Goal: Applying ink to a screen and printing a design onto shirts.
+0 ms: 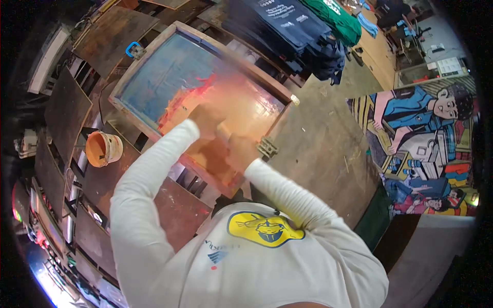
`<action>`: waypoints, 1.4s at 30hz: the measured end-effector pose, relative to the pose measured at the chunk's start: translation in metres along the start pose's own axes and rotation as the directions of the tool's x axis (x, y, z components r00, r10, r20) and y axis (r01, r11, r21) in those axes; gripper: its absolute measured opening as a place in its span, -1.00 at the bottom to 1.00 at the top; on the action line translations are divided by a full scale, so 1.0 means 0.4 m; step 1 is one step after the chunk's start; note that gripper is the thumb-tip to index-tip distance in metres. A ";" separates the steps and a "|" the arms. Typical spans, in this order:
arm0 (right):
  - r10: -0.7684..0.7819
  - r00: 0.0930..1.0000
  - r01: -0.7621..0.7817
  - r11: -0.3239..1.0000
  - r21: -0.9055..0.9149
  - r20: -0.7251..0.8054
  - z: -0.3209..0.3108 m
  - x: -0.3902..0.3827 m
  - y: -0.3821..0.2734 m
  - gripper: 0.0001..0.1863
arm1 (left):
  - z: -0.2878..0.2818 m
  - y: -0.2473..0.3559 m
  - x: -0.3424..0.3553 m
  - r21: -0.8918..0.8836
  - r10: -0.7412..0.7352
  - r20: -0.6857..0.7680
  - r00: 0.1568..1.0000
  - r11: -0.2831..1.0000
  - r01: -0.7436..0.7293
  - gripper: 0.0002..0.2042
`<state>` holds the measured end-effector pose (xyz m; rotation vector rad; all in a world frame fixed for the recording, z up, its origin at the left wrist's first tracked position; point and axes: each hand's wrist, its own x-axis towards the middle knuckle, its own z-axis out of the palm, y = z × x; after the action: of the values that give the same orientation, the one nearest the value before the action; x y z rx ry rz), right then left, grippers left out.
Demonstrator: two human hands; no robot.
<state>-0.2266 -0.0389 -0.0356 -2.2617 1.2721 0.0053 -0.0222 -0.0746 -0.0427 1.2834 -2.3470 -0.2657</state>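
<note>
Screen: our left hand [205, 119] and right hand [240, 150] press on a wooden-framed printing screen [154, 77], blue mesh smeared orange-red.
Axis: long side runs away from us, up-left.
Grip: blurred; we cannot tell.
</note>
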 end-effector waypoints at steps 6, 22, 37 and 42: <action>-0.111 0.992 0.113 0.993 0.036 -0.057 -0.027 0.035 0.021 -0.75 | -0.002 -0.033 0.022 0.101 -0.011 0.197 0.980 0.995 -0.009 -0.84; -0.191 0.954 0.145 0.968 -0.204 -0.230 -0.090 0.247 0.086 -0.74 | 0.012 -0.161 0.197 0.291 -0.116 0.127 0.985 0.954 0.074 -0.74; -0.526 0.835 0.550 0.815 -0.184 0.164 -0.009 0.160 -0.068 -0.72 | -0.157 0.088 -0.175 0.326 -0.594 0.108 0.797 0.778 0.536 -0.77; -0.524 0.852 0.522 0.848 -0.091 0.000 -0.053 0.177 -0.050 -0.76 | -0.323 0.133 -0.161 0.284 -0.468 -0.335 0.817 0.777 0.562 -0.75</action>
<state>-0.1768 -0.0964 -0.0269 -2.6229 0.6332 -0.1699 0.0290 0.0142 0.0722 2.0207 -1.8354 0.1841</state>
